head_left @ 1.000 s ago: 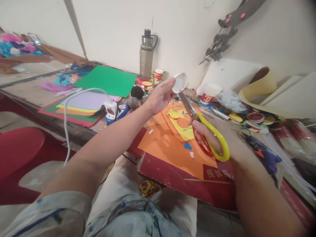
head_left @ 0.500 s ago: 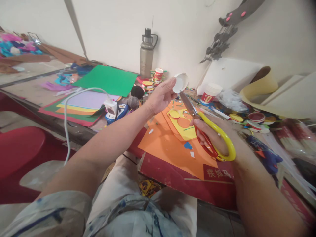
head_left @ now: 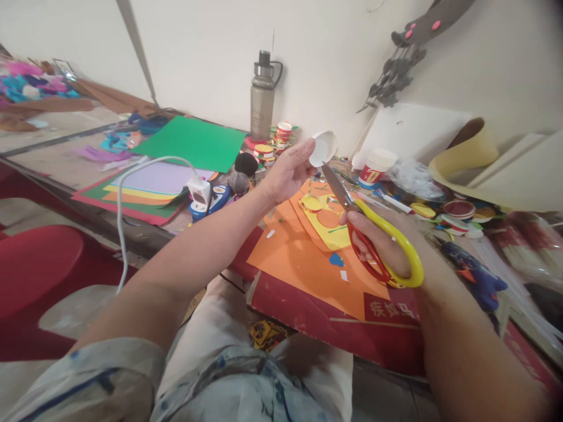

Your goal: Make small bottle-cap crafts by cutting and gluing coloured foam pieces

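Observation:
My left hand (head_left: 292,170) pinches a small, shallow white paper cup piece (head_left: 324,150), its hollow side facing me. In my right hand (head_left: 373,231) is a pair of scissors (head_left: 338,186) with one yellow and one red handle loop. The blades look nearly closed, and their tip is at the lower rim of the cup piece; whether it touches is hard to tell. Below both hands lie orange paper sheets (head_left: 290,258) and a yellow sheet (head_left: 336,237) with round cut-outs. A blue paper scrap (head_left: 336,259) rests on the orange.
A grey water bottle (head_left: 263,97) stands against the wall. At left are a green sheet (head_left: 189,140), stacked coloured paper (head_left: 147,181) and a power strip (head_left: 215,199) with a white cable. On the right are stacked paper cups (head_left: 376,167) and a blue glue gun (head_left: 475,272).
The whole view has shifted very slightly. My left hand still grips the cup piece and the scissors stay at its rim, with almost no visible movement.

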Motion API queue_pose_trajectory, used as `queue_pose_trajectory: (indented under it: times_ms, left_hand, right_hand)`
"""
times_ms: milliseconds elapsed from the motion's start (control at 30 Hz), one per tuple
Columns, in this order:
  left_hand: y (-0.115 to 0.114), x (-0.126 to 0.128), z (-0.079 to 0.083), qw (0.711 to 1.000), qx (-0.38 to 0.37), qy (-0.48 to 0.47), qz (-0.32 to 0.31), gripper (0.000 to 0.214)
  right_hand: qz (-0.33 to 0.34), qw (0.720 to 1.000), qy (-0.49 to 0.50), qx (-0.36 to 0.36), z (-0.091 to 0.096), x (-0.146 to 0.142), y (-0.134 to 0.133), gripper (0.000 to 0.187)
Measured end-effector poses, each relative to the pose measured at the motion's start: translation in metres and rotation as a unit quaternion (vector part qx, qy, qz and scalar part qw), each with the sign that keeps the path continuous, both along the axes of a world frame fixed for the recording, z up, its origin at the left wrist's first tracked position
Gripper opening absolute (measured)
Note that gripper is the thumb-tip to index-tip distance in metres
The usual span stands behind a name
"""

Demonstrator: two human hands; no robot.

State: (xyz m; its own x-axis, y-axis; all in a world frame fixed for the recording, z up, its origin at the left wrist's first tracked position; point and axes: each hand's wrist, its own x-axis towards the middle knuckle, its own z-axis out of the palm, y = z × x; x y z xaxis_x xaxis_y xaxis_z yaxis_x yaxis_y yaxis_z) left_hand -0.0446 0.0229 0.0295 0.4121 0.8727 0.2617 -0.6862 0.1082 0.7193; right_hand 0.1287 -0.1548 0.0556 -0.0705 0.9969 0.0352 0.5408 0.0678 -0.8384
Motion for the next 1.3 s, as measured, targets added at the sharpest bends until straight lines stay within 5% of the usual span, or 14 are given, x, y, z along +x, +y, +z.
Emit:
queue_pose_trajectory:
  times_ms: [633, 1033, 1300]
  left_hand:
    - [0.001, -0.001, 0.002, 1.000, -0.014, 0.003, -0.006, 0.039]
    - [-0.012, -0.006, 0.010, 0.997, -0.049, -0.053, -0.014, 0.059]
    - [-0.021, -0.007, 0.013, 0.997, 0.019, -0.075, -0.026, 0.068]
  right_hand:
    - [-0.052, 0.998, -0.005, -0.027, 0.012, -0.011, -0.007, 0.043]
    - [0.022, 0.987, -0.135, 0.081, 0.014, -0.007, -0.003, 0.049]
    - [-0.007, 0.988, -0.123, 0.094, 0.010, -0.006, -0.001, 0.053]
